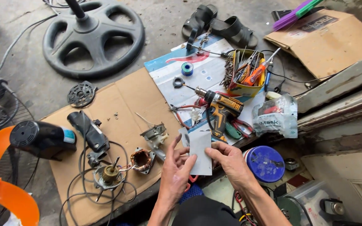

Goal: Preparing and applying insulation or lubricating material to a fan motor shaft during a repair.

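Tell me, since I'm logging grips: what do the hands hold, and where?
Both hands hold a small white rectangular sheet: left hand at its left edge, right hand at its right edge.

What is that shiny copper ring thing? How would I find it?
Start at the big cardboard sheet on the floor. Near its front edge, just left of the left hand, lies the copper coil. It is a ring of copper wire in a metal frame with an empty middle, unlike the brass motor part with a shaft sticking up beside it.
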